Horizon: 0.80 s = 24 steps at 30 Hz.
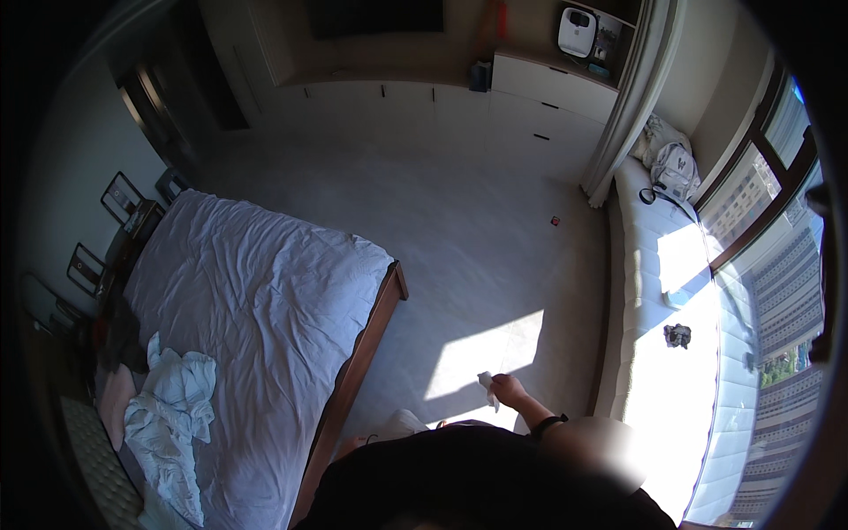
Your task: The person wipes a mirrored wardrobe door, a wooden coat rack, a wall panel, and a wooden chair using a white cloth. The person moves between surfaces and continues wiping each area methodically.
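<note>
My right hand [509, 391] is closed around a small white cloth or tissue [489, 389], which hangs down above the sunlit floor. A dark band is on that wrist. Only a small part of my left hand [354, 442] shows at my side, near the wooden bed frame [371, 324]; whether it holds anything is hidden. Left of me stands the bed, its mattress under a rumpled pale sheet [265, 285]. A crumpled white garment or cover [173, 404] lies on it, beside a pink pillow [118, 404].
A padded window seat [636, 271] runs along the right, with a crumpled dark item [677, 336] and a backpack [674, 172] on it. A small red object [555, 221] lies on the floor. White drawers [550, 99] and a long curtain [623, 106] stand ahead.
</note>
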{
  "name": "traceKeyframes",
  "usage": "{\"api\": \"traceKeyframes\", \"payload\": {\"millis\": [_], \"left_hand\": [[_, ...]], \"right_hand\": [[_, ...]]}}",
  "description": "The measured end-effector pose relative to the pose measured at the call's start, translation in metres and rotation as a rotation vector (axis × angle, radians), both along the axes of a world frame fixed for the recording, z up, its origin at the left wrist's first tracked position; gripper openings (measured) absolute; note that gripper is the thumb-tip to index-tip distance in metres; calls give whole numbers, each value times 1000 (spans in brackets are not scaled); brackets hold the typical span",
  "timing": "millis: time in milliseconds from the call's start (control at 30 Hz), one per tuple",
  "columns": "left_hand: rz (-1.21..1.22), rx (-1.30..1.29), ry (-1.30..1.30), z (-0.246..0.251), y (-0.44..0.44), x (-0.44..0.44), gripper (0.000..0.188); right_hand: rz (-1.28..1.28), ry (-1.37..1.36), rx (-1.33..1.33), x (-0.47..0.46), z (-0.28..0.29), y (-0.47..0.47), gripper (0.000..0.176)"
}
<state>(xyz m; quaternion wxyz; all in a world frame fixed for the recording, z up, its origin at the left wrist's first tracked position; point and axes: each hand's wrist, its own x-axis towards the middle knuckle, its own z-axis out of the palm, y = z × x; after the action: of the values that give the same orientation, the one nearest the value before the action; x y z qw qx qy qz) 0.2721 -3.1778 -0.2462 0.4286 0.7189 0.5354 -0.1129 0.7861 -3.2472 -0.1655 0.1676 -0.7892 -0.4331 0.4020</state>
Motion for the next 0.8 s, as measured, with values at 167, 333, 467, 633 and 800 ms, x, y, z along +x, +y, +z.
{"api": "traceKeyframes", "payload": {"millis": [167,333,467,633,800], "left_hand": [[-54,-13,45,-9,61,26,46],[-202,28,23,-26,175,105,46],[-246,96,-65,-21,248,190,45],[-215,30,-70,42,347,314,48],[-273,92,0,73,428,386,45]], "right_hand": [[-162,25,-12,26,-38,-13,34],[-252,99,-177,54,-50,1,36],[-284,72,-182,102,-69,26,35],[-272,-91,-54,180,-46,99,31],[-750,224,147,230,-19,157,24]]}}
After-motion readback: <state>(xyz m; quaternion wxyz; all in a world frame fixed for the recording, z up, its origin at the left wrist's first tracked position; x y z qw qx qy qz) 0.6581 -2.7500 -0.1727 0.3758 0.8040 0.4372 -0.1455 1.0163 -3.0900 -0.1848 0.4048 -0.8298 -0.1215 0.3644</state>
